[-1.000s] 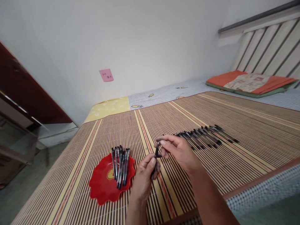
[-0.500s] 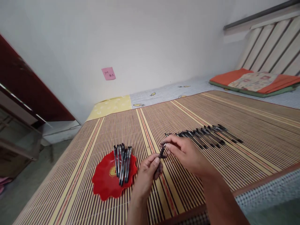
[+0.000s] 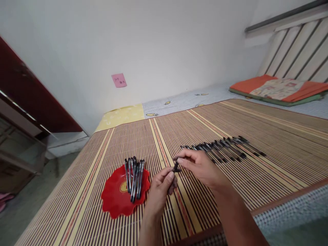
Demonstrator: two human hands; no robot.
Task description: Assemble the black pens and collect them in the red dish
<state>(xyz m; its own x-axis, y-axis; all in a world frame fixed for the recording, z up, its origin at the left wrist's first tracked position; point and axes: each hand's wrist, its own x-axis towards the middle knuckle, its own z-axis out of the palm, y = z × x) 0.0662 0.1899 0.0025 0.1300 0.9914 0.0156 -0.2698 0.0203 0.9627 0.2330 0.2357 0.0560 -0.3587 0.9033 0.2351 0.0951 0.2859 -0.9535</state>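
Between my two hands is a black pen [image 3: 176, 166], only a short dark length of which shows. My left hand [image 3: 162, 182] is closed round its lower part, thumb on top. At its upper end, the thumb and fingertips of my right hand [image 3: 196, 165] are pinched together. Whether a separate cap or tip is in the right fingers I cannot tell. Several black pens [image 3: 134, 179] lie bunched in a red scalloped plate [image 3: 112, 201] to the left of my hands. A row of more black pens [image 3: 222, 148] lies beyond my right hand, partly covered by it.
A striped bamboo mat [image 3: 97, 171] covers the bed. Folded orange cloth [image 3: 294, 89] lies at the back right by the slatted headboard [image 3: 299, 48]. A pink note [image 3: 119, 80] is stuck on the wall. The mat's front edge [image 3: 289, 196] runs at the lower right.
My right fingertips have moved slightly left and down towards the left hand, and the bright tip between them is now mostly covered. The plate and the row of pens stay put.
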